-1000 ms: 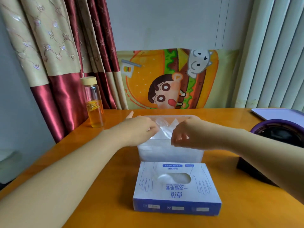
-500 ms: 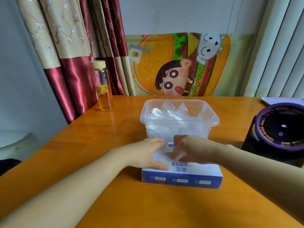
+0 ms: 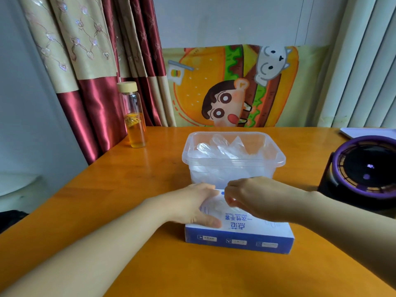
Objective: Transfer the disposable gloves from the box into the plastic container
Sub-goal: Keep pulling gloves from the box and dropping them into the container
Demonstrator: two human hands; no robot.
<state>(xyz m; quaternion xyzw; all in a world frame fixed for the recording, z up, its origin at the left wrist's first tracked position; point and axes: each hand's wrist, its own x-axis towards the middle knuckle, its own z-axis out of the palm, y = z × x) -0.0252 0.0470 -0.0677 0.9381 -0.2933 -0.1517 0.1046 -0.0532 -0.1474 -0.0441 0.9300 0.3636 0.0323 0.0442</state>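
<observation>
A blue and white glove box [image 3: 240, 234] lies flat on the table near me. My left hand [image 3: 192, 204] rests flat on its left top, thumb along the front edge. My right hand [image 3: 252, 200] hovers over the box's opening with fingers curled down, pinching a thin clear glove [image 3: 222, 207] there. Directly behind the box stands the clear plastic container [image 3: 233, 161], holding several crumpled clear gloves [image 3: 225, 147].
A glass bottle [image 3: 134, 116] with amber liquid and a wooden cap stands at the back left. A black and purple round device [image 3: 364, 170] sits at the right, a white sheet [image 3: 368, 132] behind it. The orange wooden table [image 3: 128, 189] ends at the curtain on the left.
Both hands have come back from over the container to the glove box. The left now rests on the box top and the right has its fingers at the opening.
</observation>
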